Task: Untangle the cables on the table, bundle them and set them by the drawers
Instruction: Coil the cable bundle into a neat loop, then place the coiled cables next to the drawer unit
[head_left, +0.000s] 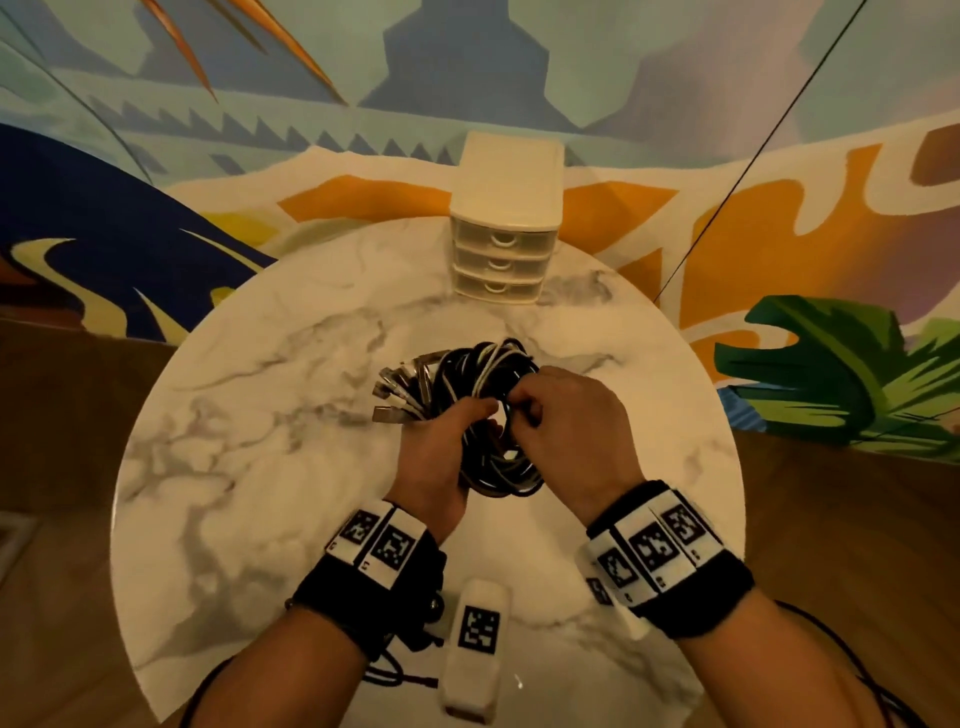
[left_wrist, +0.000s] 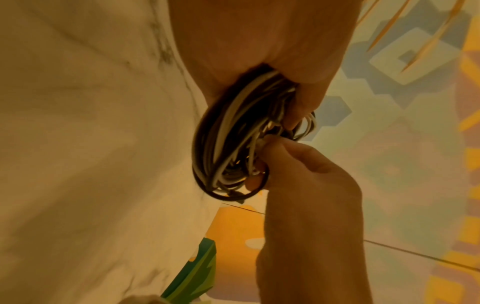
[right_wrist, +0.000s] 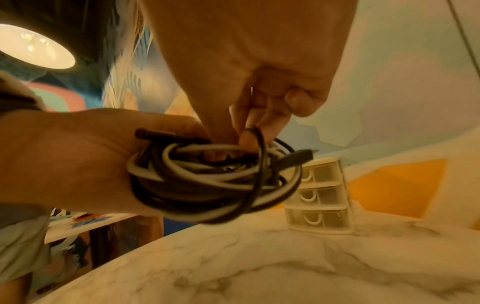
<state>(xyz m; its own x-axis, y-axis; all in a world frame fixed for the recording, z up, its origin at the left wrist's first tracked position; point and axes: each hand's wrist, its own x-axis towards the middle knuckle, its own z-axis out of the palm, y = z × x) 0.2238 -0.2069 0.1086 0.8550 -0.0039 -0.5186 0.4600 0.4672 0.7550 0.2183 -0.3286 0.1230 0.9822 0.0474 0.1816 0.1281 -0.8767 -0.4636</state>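
Observation:
A coil of black and white cables (head_left: 483, 415) (left_wrist: 228, 144) (right_wrist: 207, 181) is held above the middle of the round marble table (head_left: 249, 467). My left hand (head_left: 441, 447) (right_wrist: 78, 164) grips the coil, fingers wrapped round its left side. Several metal plugs (head_left: 400, 387) stick out to the left of that hand. My right hand (head_left: 561, 415) (left_wrist: 298, 174) (right_wrist: 249, 131) pinches a thin black loop (right_wrist: 259, 156) that lies over the coil's right side. The small white three-drawer unit (head_left: 501, 249) (right_wrist: 322, 195) stands at the table's far edge, beyond the coil.
A white marker block (head_left: 475, 644) lies on the table's near edge between my forearms, with a short black cord (head_left: 395, 675) beside it. A painted mural wall (head_left: 727, 104) rises behind the table. A thin dark line (head_left: 753, 156) runs diagonally at the right.

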